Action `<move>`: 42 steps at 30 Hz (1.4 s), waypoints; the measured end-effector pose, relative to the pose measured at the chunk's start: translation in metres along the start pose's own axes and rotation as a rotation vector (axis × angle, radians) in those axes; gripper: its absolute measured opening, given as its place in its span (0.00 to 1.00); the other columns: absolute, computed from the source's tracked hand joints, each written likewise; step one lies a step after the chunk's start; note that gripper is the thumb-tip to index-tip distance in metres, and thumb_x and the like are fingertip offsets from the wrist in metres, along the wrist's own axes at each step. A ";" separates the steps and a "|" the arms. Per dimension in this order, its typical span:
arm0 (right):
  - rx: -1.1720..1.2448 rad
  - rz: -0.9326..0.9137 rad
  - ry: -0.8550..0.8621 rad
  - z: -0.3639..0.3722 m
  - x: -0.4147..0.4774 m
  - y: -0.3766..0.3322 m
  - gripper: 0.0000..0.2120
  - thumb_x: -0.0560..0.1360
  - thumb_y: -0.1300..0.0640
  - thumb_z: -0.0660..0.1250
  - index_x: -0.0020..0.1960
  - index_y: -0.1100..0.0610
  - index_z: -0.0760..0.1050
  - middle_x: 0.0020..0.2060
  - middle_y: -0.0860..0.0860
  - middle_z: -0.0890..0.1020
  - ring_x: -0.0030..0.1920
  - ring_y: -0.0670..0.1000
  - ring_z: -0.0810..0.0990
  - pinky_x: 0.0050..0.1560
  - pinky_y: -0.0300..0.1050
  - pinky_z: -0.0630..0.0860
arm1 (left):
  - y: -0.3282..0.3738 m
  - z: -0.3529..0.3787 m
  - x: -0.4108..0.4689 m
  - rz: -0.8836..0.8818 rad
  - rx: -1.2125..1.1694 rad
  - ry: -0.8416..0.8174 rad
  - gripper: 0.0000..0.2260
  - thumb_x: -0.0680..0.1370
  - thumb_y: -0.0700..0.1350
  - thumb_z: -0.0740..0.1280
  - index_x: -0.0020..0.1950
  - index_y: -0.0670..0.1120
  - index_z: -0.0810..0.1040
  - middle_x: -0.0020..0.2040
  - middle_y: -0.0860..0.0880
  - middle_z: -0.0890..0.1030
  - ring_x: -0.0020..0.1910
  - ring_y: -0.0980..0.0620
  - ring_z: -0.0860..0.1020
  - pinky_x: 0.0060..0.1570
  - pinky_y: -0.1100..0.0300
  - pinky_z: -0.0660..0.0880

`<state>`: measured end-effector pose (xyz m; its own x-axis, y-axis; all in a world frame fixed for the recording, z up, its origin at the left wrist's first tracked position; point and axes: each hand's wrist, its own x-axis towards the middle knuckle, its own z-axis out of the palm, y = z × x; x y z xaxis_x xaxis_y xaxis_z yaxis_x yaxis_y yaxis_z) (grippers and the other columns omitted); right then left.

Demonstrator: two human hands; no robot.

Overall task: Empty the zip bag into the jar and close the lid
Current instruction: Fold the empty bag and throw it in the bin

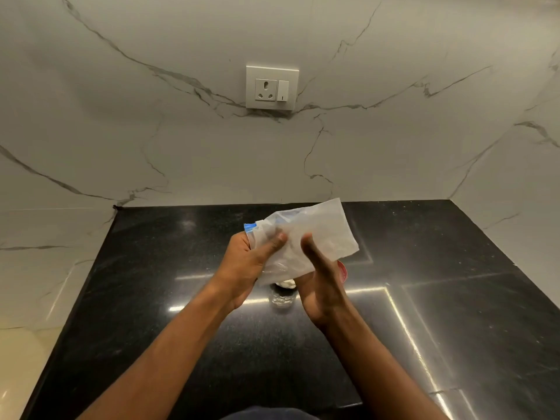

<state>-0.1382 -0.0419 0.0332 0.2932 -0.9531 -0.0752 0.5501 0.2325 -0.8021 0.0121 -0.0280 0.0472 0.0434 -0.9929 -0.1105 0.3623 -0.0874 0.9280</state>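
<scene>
Left hand [251, 262]: we pinch the zip bag [306, 241] near its blue zip end.
Right hand [321, 286]: we grip the bag's near edge.
Jar [283, 294]: on the black counter [151, 268], under the bag.

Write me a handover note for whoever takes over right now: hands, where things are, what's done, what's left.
Left hand: grip shut on the zip bag near its blue zip end, thumb across the front.
Right hand: grip shut on the bag's lower middle part.
Zip bag: held above the black counter, crumpled, looks nearly empty; how much is left inside is hard to tell.
Jar: clear, standing on the counter under the bag, mostly hidden; some white stuff shows at its top.
Red lid: only an edge shows behind the right hand, not on the jar.
Done: most of the pouring, apparently.
Left: shake out the rest, put the bag down, close the lid.
</scene>
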 end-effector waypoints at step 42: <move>-0.572 0.066 -0.314 -0.002 0.027 -0.032 0.22 0.82 0.46 0.68 0.74 0.49 0.73 0.62 0.54 0.84 0.61 0.57 0.84 0.51 0.48 0.84 | 0.034 -0.023 0.018 -0.074 0.288 0.056 0.09 0.84 0.56 0.63 0.58 0.54 0.79 0.48 0.49 0.87 0.42 0.55 0.88 0.36 0.63 0.82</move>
<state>-0.1487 -0.0757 0.0554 0.5743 -0.8182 -0.0274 0.0462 0.0658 -0.9968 0.0466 -0.0468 0.0690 0.0806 -0.9777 -0.1941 0.0878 -0.1870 0.9784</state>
